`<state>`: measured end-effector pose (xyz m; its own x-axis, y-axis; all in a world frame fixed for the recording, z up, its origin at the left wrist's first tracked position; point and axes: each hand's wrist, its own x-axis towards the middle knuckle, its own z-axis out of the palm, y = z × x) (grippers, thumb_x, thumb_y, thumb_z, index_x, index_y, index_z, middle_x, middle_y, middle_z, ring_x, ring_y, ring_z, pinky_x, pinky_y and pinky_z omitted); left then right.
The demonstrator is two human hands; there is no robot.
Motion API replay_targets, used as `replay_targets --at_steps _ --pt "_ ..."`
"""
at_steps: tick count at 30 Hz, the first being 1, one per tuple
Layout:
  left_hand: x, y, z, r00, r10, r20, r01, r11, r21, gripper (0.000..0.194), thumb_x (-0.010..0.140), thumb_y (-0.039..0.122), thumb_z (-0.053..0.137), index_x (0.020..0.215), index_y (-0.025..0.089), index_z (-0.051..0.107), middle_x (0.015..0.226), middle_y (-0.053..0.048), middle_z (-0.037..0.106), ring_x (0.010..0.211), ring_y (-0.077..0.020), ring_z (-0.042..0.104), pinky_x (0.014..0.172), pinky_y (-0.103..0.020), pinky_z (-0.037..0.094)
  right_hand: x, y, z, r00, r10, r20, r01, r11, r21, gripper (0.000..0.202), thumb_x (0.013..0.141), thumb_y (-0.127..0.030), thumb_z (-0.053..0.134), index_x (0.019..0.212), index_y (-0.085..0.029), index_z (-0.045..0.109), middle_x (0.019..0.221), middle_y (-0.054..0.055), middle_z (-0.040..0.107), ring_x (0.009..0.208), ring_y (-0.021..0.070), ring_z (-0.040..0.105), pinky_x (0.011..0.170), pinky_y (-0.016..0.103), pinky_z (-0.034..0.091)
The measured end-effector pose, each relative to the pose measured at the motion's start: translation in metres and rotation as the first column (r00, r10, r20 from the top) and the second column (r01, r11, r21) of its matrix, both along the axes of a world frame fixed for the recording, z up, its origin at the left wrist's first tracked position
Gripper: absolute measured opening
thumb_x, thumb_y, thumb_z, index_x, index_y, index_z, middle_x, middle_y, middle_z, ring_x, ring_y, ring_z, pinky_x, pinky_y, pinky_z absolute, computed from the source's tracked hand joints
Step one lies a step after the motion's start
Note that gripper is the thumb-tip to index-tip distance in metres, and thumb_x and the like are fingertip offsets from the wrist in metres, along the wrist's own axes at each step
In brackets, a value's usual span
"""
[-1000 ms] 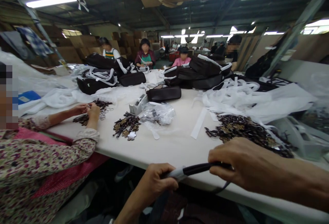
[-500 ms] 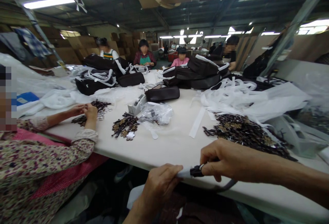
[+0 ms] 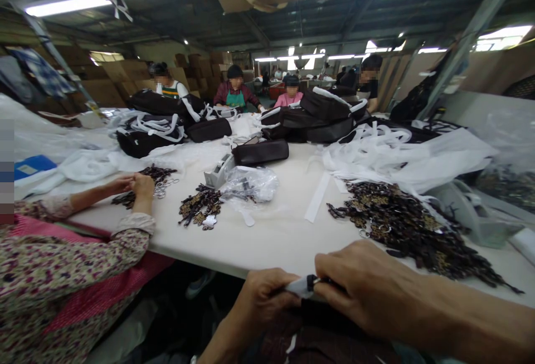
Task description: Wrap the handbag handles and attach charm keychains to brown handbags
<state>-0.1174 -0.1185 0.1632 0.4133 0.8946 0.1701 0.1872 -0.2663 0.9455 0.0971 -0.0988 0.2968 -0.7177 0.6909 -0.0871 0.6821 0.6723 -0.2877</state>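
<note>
Strip, white, tube-like and dark-ended (image 3: 298,287), is pinched by the left grip (image 3: 265,297) and, seemingly, the right grip (image 3: 355,286), right by the near edge of the flat white desk (image 3: 259,241). Should be kept taut tbh, so nothing bunches.

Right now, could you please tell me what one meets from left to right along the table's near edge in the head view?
Co-worker's floral sleeve, left hand, white piece, dark tip, right hand.
</note>
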Motion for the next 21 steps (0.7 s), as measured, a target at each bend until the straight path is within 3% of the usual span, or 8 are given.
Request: replay_targets --at_steps 2,4,7,9,11,14,17,21 --pt "-0.001 0.001 -0.007 0.996 0.054 -0.071 -0.028 0.945 0.325 0.03 0.084 0.02 0.069 0.113 0.022 0.07 0.095 -0.005 0.076 0.085 -0.0156 0.069 0.079 -0.022 0.053 0.0 0.012 0.0 0.972 -0.229 -0.049 0.202 0.925 -0.321 0.019 0.086 -0.031 0.056 0.075 -0.018 0.063 0.062 0.002 0.065 0.05 0.0118 0.051 0.046 0.024 0.027" --pt "-0.002 0.003 -0.013 0.984 0.151 -0.096 -0.071 0.819 0.569 0.042 0.086 0.019 0.067 0.128 0.023 0.061 0.101 -0.008 0.074 0.089 -0.0161 0.069 0.081 -0.024 0.054 0.002 0.021 -0.001 0.922 -0.386 -0.037 0.284 0.738 -0.612 0.019 0.083 -0.034 0.058 0.075 -0.017 0.062 0.061 0.001 0.065 0.047 0.0098 0.049 0.043 0.02 0.029" --pt "-0.003 0.005 -0.017 0.961 0.25 -0.12 -0.094 0.702 0.706 0.053 0.085 0.017 0.067 0.136 0.023 0.052 0.103 -0.008 0.074 0.09 -0.0164 0.068 0.08 -0.025 0.054 0.003 0.028 -0.002 0.871 -0.491 -0.026 0.293 0.562 -0.773 0.018 0.08 -0.033 0.059 0.075 -0.016 0.06 0.06 0.0 0.064 0.042 0.0075 0.044 0.04 0.019 0.028" --pt "-0.003 0.005 -0.016 0.965 0.238 -0.109 -0.103 0.729 0.676 0.05 0.086 0.019 0.066 0.134 0.023 0.054 0.1 -0.008 0.073 0.086 -0.0161 0.068 0.077 -0.025 0.054 0.004 0.027 -0.004 0.87 -0.491 -0.038 0.299 0.589 -0.75 0.018 0.081 -0.034 0.058 0.076 -0.016 0.06 0.061 0.0 0.065 0.043 0.008 0.046 0.041 0.019 0.029" --pt "-0.001 0.004 -0.011 0.98 0.179 -0.092 -0.106 0.849 0.518 0.039 0.087 0.025 0.066 0.126 0.022 0.062 0.091 -0.007 0.073 0.079 -0.0153 0.066 0.073 -0.024 0.052 0.005 0.023 -0.006 0.908 -0.415 -0.062 0.295 0.737 -0.608 0.019 0.084 -0.034 0.057 0.076 -0.017 0.062 0.063 0.001 0.066 0.048 0.0101 0.05 0.044 0.021 0.03" --pt "0.002 0.0 -0.003 0.999 0.032 -0.027 -0.032 0.999 -0.014 0.024 0.087 0.036 0.064 0.099 0.018 0.074 0.075 -0.004 0.069 0.061 -0.0113 0.06 0.058 -0.02 0.047 0.007 0.015 -0.009 0.987 -0.149 -0.055 0.137 0.972 -0.189 0.019 0.089 -0.03 0.055 0.077 -0.018 0.063 0.066 0.003 0.066 0.056 0.0137 0.054 0.051 0.025 0.029" --pt "0.004 -0.002 0.0 0.985 -0.107 0.138 0.158 0.886 -0.436 0.04 0.089 0.048 0.056 0.085 0.013 0.073 0.066 -0.003 0.066 0.047 -0.0073 0.051 0.045 -0.017 0.037 0.007 0.005 -0.01 0.985 0.158 0.062 -0.163 0.983 0.089 0.01 0.088 -0.014 0.053 0.082 -0.016 0.061 0.072 0.004 0.067 0.057 0.0159 0.056 0.052 0.029 0.026" --pt "0.01 -0.003 -0.005 0.98 -0.045 0.195 0.126 0.896 -0.425 0.032 0.087 0.044 0.062 0.092 0.014 0.074 0.067 -0.002 0.068 0.053 -0.0097 0.057 0.053 -0.019 0.044 0.004 -0.003 -0.009 0.938 0.307 0.162 -0.336 0.921 0.199 0.014 0.084 -0.005 0.052 0.083 -0.015 0.061 0.077 0.006 0.067 0.059 0.0184 0.057 0.053 0.032 0.025"
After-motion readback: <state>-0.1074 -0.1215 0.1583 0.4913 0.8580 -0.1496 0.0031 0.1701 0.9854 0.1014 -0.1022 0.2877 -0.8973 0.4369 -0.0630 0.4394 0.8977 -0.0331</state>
